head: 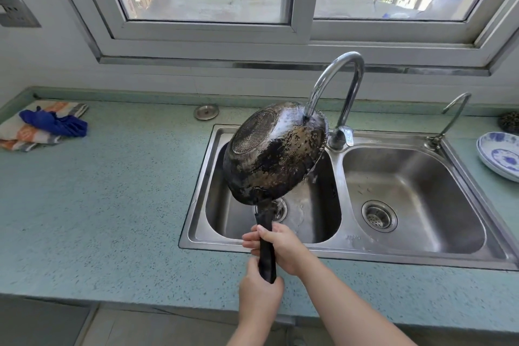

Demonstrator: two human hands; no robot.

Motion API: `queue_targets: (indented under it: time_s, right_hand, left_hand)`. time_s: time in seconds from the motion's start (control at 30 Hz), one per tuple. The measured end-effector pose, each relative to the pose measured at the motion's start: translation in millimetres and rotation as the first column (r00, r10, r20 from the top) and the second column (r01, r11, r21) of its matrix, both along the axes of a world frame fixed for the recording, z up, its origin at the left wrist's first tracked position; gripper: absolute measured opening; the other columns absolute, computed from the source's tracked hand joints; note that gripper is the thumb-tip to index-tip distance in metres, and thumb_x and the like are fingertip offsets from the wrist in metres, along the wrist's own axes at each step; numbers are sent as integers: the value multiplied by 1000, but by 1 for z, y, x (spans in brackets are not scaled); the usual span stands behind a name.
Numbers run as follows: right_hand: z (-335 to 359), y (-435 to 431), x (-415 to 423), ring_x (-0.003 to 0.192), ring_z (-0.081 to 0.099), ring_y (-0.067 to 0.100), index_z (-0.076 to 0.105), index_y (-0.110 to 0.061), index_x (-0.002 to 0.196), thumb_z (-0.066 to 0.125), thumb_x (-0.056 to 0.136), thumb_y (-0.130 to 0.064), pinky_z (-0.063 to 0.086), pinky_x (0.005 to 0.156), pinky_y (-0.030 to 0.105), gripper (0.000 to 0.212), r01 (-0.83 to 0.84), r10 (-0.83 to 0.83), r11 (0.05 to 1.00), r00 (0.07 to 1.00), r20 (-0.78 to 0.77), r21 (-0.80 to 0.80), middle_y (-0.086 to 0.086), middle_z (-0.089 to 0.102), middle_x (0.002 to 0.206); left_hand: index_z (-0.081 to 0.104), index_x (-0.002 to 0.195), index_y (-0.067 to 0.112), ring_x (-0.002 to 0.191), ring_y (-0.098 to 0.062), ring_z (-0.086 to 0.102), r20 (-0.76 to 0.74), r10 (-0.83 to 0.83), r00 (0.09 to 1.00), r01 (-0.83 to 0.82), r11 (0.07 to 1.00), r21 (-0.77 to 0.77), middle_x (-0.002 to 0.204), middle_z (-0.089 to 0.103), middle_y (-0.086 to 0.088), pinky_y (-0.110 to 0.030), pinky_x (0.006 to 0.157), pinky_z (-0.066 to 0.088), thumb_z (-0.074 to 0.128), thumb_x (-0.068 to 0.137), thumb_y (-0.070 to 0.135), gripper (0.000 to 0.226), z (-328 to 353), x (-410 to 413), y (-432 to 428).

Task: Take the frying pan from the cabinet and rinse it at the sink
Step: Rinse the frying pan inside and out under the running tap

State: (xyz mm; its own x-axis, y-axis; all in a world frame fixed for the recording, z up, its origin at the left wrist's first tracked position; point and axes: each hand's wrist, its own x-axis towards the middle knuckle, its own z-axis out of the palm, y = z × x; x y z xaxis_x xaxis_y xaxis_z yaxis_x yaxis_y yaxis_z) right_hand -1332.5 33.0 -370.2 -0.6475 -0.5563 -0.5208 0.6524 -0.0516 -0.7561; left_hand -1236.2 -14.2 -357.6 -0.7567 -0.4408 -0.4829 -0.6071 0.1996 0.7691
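Note:
A blackened frying pan (276,153) is held tilted over the left basin of the steel double sink (344,246), its scorched underside facing me. Water from the tall curved faucet (337,81) runs onto the pan's upper rim and drips off its lower right edge into the basin. Both hands grip the pan's black handle. My right hand (280,248) is wrapped around the handle's upper part. My left hand (259,292) is closed on the handle's end, just in front of the sink's near edge.
A striped cloth with a blue rag (53,122) lies at the counter's far left. A round steel sink plug (206,112) sits behind the sink. A small second tap (452,118) stands at the right basin; blue-and-white plates (500,156) are stacked far right.

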Motion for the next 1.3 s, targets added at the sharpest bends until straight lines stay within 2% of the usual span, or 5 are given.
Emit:
queue_targets:
  time_s: [0.37, 0.53, 0.7, 0.9, 1.3]
  right_hand:
    - [-3, 2, 2, 64, 70, 10, 43, -3, 101, 41, 98, -10, 50, 60, 24, 8, -13, 12, 1000, 1000, 21, 20, 11, 66, 87]
    - [-6, -2, 5, 64, 71, 12, 39, -3, 105, 42, 98, -8, 48, 59, 24, 9, -11, 10, 1000, 999, 35, 13, 11, 66, 85]
    - [-6, -2, 5, 70, 71, 14, 44, -2, 103, 41, 98, -8, 50, 64, 26, 9, -12, 12, 1000, 999, 38, -15, 11, 67, 89]
    - [-10, -1, 6, 71, 71, 18, 51, -5, 95, 40, 98, -8, 49, 68, 30, 12, 37, -30, 995, 996, 88, -88, 7, 74, 78]
    - [-9, -1, 7, 72, 71, 16, 50, -3, 99, 41, 98, -11, 51, 70, 30, 12, 20, -18, 999, 999, 45, -47, 7, 72, 81]
  left_hand:
    - [51, 109, 16, 63, -10, 53, 14, 19, 1000, -19, 999, 32, 72, 56, 5, -19, 50, 34, 58, 76, 6, 35, -8, 3, 4]
    - [46, 96, 28, 62, -6, 53, 31, 14, 999, -15, 999, 35, 71, 57, 7, -16, 50, 35, 57, 77, 7, 31, -11, 7, 1]
    - [42, 97, 29, 72, -24, 53, 47, -19, 999, 20, 999, -33, 70, 53, 10, -30, 59, 37, 58, 80, 14, 28, -11, 8, -2]
    - [36, 98, 29, 75, -24, 50, 67, -45, 997, 52, 993, -106, 73, 55, 4, -28, 66, 36, 57, 81, 18, 29, -13, 9, -3]
    - [43, 95, 24, 69, -20, 52, 35, -6, 999, 7, 999, -47, 70, 54, 6, -19, 52, 36, 57, 80, 13, 23, -12, 8, -4]
